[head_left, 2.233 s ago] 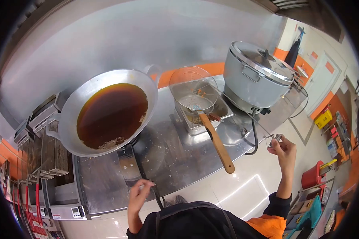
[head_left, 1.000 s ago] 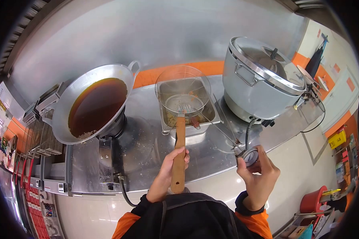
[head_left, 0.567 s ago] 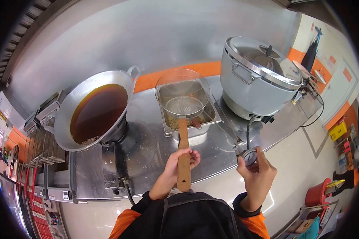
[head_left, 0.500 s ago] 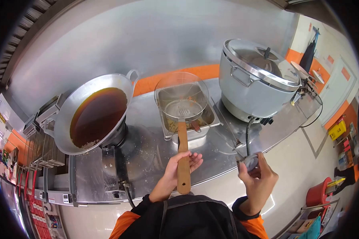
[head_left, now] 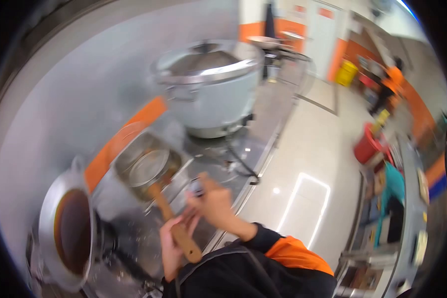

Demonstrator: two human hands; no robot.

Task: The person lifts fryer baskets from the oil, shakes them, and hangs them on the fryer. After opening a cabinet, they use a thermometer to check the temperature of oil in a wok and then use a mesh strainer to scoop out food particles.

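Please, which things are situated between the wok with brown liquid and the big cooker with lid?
The head view shows, between the wok and the lidded cooker, a metal pan with a strainer over it.

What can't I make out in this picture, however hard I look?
All in the head view:
- The face of the small round thing in the right hand: blurred.
- The inside of the big pot: hidden by its lid.
- Some contents of the metal pan: behind the strainer.
- The distant person's hands: too small, blurred.
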